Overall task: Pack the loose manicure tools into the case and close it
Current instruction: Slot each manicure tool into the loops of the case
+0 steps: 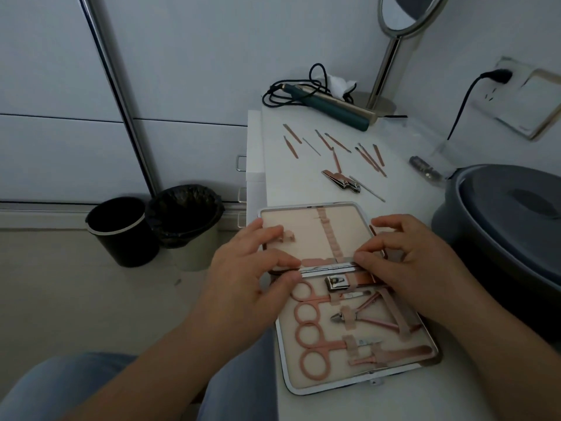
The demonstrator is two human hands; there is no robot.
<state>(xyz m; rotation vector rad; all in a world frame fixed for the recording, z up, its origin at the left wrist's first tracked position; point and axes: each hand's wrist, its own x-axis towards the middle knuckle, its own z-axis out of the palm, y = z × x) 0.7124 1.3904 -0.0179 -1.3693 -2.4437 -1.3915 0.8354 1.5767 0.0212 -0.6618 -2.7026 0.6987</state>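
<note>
The open case (349,299) lies flat under both hands — left hand (249,278) and right hand (403,265) pinch its middle hinge; loose tools (337,153) lie beyond.

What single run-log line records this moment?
case: open pink manicure case | left hand, right hand: at hinge | loose rose-gold tools: still on white table

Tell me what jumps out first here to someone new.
The open manicure case at the table's near edge, pink scissors strapped in its near half. Both hands, left hand and right hand, sit at its hinge. Beyond the case, loose tools lie scattered.
</note>
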